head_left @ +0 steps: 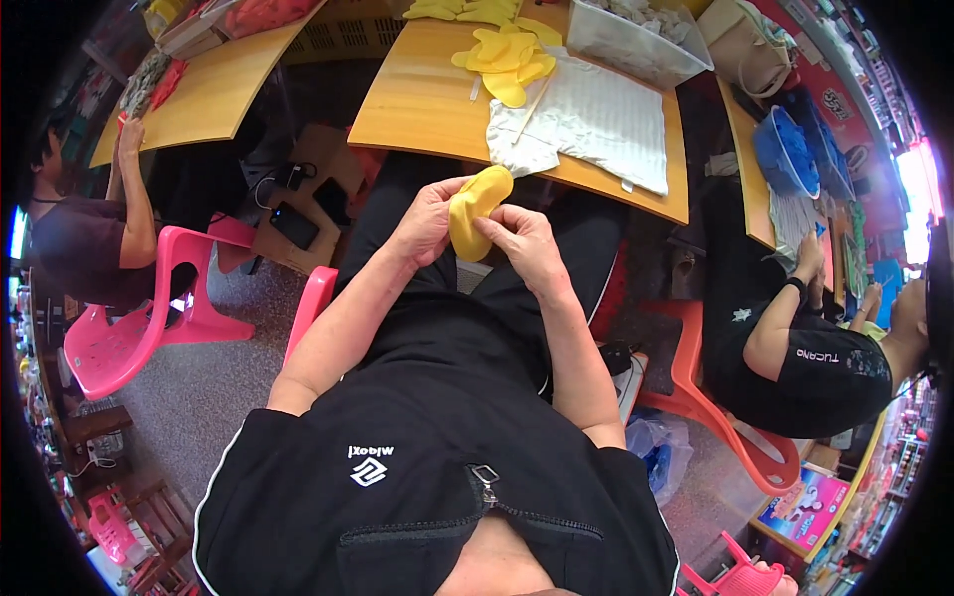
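Above my lap, just off the near edge of the table, I hold a yellow fabric piece [479,214], long and rounded, with a fold down its middle. My left hand [429,221] grips its left side, fingers wrapped behind it. The thumb and fingers of my right hand [525,243] pinch its right edge. Whether anything small is in that pinch is too fine to see. On the wooden table [412,104] ahead lies a pile of similar yellow pieces [507,62]. Beside the pile a white striped cloth [606,117] is spread, one corner hanging over the edge.
A clear plastic bin [636,45] of pale scraps stands at the table's far right. One person works at the left table [214,94], another at the right near a blue basket [785,154]. A pink chair [164,308] and an orange chair [696,387] flank me.
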`<move>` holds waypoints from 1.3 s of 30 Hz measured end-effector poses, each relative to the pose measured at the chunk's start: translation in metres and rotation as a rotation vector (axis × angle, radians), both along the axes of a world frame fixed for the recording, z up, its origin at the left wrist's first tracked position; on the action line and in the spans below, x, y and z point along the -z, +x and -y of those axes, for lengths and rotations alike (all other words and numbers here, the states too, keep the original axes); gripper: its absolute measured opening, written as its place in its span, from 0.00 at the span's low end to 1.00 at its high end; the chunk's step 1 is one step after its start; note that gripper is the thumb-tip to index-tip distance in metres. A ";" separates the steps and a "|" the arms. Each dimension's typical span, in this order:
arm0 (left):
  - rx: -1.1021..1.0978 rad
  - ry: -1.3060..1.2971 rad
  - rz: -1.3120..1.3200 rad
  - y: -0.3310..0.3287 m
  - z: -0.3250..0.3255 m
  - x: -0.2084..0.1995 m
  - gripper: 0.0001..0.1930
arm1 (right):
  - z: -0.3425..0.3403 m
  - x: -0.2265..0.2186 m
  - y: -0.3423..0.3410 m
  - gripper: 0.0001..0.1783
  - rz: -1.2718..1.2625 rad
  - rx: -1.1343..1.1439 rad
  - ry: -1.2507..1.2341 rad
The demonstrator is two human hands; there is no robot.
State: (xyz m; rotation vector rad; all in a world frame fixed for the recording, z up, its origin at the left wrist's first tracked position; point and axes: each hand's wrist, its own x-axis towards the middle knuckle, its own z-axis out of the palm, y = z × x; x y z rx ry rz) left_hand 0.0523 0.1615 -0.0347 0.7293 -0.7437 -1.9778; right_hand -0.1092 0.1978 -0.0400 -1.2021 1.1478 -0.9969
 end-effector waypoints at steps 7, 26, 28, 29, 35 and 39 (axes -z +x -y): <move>-0.006 -0.097 -0.010 0.005 0.002 0.016 0.10 | -0.001 -0.003 0.001 0.13 -0.118 -0.002 -0.065; -0.250 -0.451 0.322 -0.010 -0.004 0.007 0.07 | -0.014 -0.025 0.019 0.08 -0.175 0.316 -0.296; -0.329 -0.619 0.470 -0.015 -0.006 0.002 0.08 | -0.012 -0.019 0.020 0.09 -0.070 0.318 -0.265; -0.415 -0.735 0.608 -0.017 -0.008 -0.003 0.08 | -0.011 -0.016 0.019 0.09 0.036 0.318 -0.233; -0.532 -0.756 0.741 -0.023 -0.015 -0.006 0.09 | -0.012 -0.021 0.021 0.07 -0.151 0.323 -0.302; -0.463 -0.619 0.635 -0.025 -0.017 -0.001 0.07 | -0.007 -0.019 0.016 0.04 -0.481 0.372 -0.614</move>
